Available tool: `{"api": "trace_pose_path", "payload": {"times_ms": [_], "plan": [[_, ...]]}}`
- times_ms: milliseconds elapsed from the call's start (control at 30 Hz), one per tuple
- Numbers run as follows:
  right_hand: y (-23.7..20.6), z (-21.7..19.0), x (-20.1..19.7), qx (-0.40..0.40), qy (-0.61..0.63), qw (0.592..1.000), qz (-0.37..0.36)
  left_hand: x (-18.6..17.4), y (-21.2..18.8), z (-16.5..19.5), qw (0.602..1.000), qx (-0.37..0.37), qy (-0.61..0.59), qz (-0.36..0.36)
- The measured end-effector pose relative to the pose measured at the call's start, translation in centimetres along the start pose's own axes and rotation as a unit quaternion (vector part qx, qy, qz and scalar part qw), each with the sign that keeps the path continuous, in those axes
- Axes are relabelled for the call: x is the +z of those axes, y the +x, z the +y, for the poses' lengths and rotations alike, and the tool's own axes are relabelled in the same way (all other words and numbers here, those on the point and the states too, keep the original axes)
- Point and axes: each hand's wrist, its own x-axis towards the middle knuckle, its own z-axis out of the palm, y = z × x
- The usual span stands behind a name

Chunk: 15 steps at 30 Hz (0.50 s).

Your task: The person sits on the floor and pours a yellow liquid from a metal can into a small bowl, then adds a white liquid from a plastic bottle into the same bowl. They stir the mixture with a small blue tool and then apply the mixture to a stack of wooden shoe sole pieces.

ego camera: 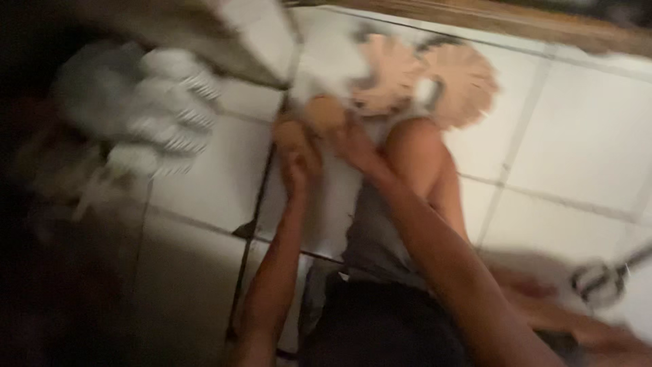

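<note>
Head view, heavily blurred. Left hand (297, 146) low over the white tiled floor (564, 149), fingers curled, apparently closed on something small and tan; exact grip impossible to tell through the blur. Right hand (350, 139) just beside it, fingers bent toward the same round tan object (324, 112), which sits between both hands at the edge of a white cloth (326, 61). Just beyond the cloth, two pale fan-shaped pieces (435, 81) lying side by side on the tiles. A bare knee (421, 160) under the right forearm. To the left, a bundle of white ribbed items (170, 109), well apart from the hands. At far right, a metal tool (601, 278) on the floor.
</note>
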Motion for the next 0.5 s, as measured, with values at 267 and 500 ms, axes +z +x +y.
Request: {"api": "trace_pose_path", "payload": {"times_ms": [267,500], "plan": [[-0.2,0.1,1.7,0.082,0.068,0.994,-0.002,-1.6,-0.3,0.8,0.975,-0.183,-0.124,0.031],[-2.7,1.2,-1.4,-0.103,0.079,0.984,0.119,0.7,-1.0,5.0,0.991,0.074,0.073,0.083]]}}
